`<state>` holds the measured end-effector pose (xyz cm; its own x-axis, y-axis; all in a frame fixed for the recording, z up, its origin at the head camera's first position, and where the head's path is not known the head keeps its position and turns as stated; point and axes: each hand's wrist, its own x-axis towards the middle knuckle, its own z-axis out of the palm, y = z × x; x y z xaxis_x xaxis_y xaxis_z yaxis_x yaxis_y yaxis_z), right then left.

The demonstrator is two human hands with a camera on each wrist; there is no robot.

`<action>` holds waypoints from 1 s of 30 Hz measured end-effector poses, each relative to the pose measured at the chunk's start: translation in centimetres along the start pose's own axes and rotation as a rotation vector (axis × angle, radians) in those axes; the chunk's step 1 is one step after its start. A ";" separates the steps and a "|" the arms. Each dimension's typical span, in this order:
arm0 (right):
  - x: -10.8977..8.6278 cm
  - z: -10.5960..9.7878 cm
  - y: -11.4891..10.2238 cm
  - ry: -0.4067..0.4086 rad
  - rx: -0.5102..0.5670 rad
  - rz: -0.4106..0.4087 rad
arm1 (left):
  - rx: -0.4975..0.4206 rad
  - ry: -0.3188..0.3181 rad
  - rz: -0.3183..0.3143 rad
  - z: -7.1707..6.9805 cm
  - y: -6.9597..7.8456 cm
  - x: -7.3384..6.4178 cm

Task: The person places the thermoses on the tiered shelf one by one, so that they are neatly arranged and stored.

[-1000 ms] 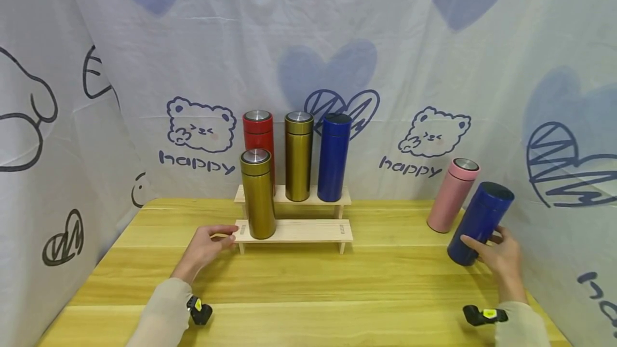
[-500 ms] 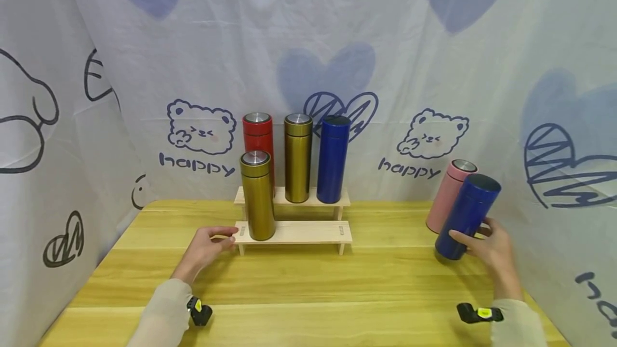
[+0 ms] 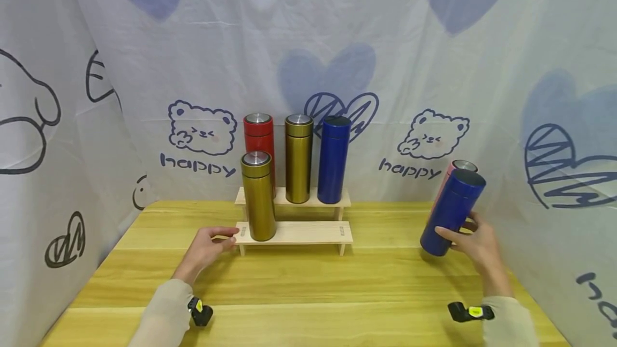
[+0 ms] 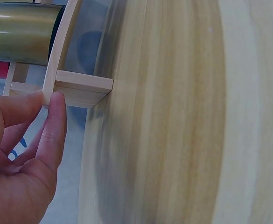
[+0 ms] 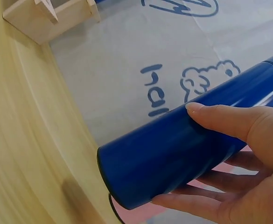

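Note:
My right hand (image 3: 474, 242) grips the lower half of a blue thermos (image 3: 452, 213), which leans to the right. In the right wrist view the thumb lies along one side of the blue thermos (image 5: 173, 144) and the fingers curl round the other. Behind it a pink thermos (image 3: 447, 178) is mostly hidden. My left hand (image 3: 204, 250) pinches the left end of the lower shelf of a two-step wooden stand (image 3: 308, 233); the left wrist view shows thumb and finger on the shelf's edge (image 4: 54, 60). A gold thermos (image 3: 258, 202) stands upright at that shelf's left end.
On the upper step stand a red thermos (image 3: 258, 127), a second gold thermos (image 3: 299, 165) and another blue thermos (image 3: 333, 165). The stand is on a wooden table (image 3: 299, 288). A printed cloth (image 3: 231, 58) hangs behind and at both sides.
My right hand has carried the blue thermos leftward, and it now covers most of the pink one. The left hand keeps its pinch on the shelf end.

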<state>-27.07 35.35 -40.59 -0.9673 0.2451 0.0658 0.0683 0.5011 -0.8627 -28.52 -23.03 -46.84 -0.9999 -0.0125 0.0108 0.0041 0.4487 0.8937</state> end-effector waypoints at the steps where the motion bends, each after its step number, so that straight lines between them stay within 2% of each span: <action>1: 0.0 0.2 -0.2 -0.005 0.001 -0.008 | 0.000 0.000 -0.002 0.0 0.0 0.0; 10: 0.3 1.7 -1.8 -0.038 -0.004 -0.051 | -0.008 -0.001 -0.002 0.0 -0.1 -0.2; 17: 0.5 2.9 -3.2 -0.074 -0.014 -0.045 | 0.001 -0.006 -0.003 0.0 -0.2 -0.2; 30: 0.8 4.9 -5.4 -0.191 0.061 -0.108 | 0.011 -0.018 -0.013 -0.1 0.0 0.3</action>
<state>-29.44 28.77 -38.38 -0.9973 0.0280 0.0684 -0.0477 0.4637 -0.8847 -28.80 -23.14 -46.82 -1.0000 -0.0018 -0.0089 -0.0087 0.4585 0.8887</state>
